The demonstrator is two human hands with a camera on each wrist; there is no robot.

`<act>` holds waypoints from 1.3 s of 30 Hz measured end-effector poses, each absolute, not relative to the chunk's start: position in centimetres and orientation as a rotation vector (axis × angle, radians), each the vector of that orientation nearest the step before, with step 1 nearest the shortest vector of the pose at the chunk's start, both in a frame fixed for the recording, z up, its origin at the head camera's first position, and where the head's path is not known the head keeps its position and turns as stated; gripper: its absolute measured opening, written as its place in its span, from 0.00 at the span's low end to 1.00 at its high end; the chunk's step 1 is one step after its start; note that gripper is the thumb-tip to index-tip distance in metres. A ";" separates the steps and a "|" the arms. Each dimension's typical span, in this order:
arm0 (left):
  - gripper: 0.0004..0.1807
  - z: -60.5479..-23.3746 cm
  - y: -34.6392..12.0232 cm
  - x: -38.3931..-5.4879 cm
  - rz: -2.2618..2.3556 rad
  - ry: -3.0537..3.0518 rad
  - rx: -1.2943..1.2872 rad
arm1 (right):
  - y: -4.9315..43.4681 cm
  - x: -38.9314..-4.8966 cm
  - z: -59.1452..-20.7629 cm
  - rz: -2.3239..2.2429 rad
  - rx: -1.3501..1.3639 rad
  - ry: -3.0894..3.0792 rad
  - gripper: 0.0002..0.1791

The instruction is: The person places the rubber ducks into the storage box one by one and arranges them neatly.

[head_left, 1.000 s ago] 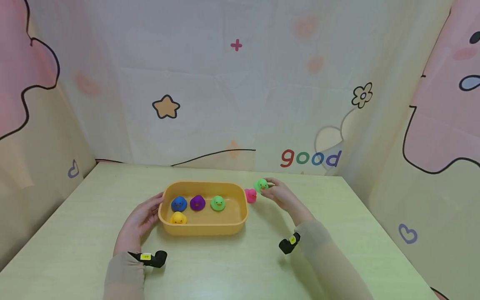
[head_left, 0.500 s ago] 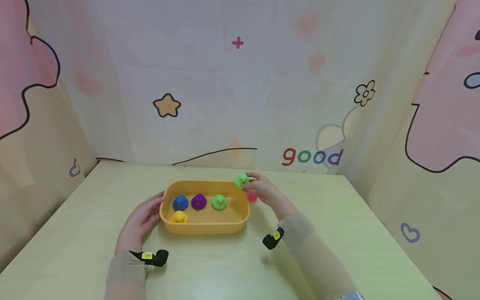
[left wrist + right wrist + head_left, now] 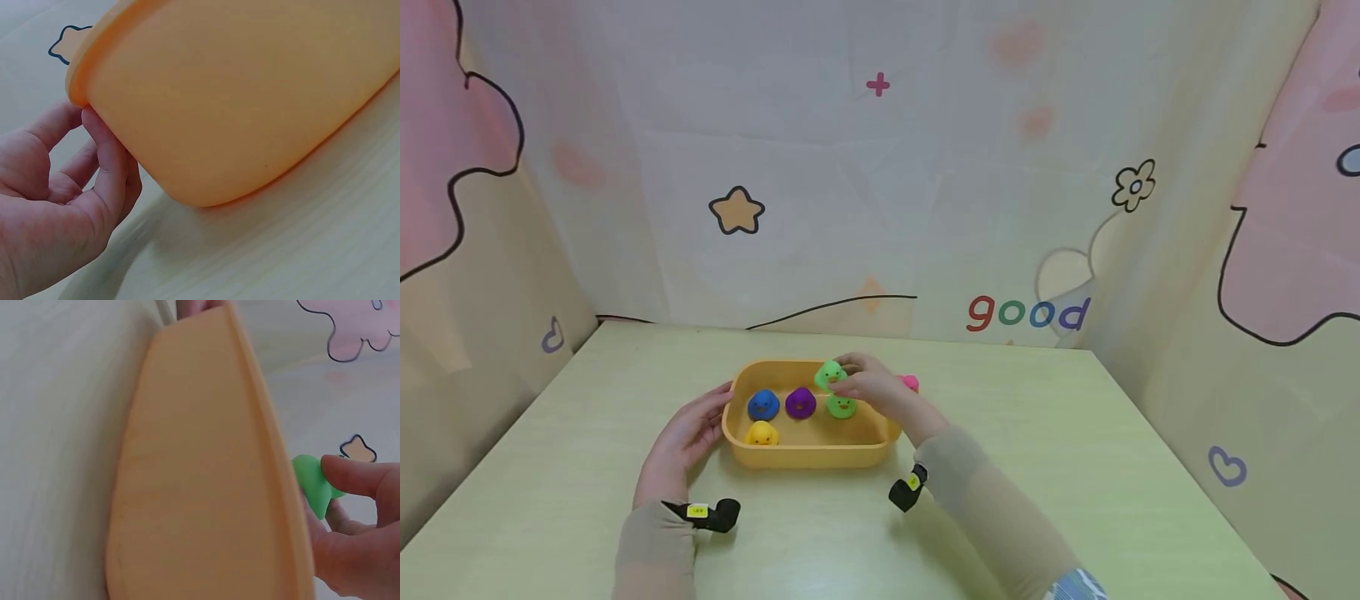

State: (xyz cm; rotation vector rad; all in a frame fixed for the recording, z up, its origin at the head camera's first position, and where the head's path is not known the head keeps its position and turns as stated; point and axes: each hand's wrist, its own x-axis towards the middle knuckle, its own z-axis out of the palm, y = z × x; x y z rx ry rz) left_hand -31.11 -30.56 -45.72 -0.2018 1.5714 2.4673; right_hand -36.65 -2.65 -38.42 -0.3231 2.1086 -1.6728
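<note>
My right hand (image 3: 876, 386) pinches a green rubber duck (image 3: 830, 376) between thumb and fingers, above the far side of a yellow-orange plastic basin (image 3: 812, 457). In the right wrist view the held duck shows just past the basin's rim. Inside the basin sit a blue duck (image 3: 763, 405), a purple duck (image 3: 801, 403), a yellow duck (image 3: 762, 434) and a second green duck (image 3: 842, 407), partly covered by the right hand. My left hand (image 3: 688, 433) rests against the basin's left end, its bent fingertips touching just under the rim in the left wrist view.
A pink rubber duck (image 3: 911, 382) stands on the pale table (image 3: 805, 542) outside the basin's right end, mostly hidden behind the right hand. A printed curtain (image 3: 820, 208) hangs behind the table and along both sides.
My right hand has carried the green duck leftward from beyond the basin's right end to over its inside. The left hand has stayed at the basin's left end.
</note>
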 end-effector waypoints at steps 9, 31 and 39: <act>0.37 -45.4 -29.8 -31.8 2.490 1.510 -0.246 | -4.2 -35.7 -39.5 -1.539 -0.332 2.173 0.26; 0.37 -45.6 -30.2 -31.4 2.477 1.544 -0.201 | -6.9 -33.3 -41.3 -1.228 -0.313 2.400 0.19; 0.37 -45.7 -30.4 -31.3 2.481 1.546 -0.210 | -7.6 -33.4 -41.9 -1.116 -0.425 2.578 0.16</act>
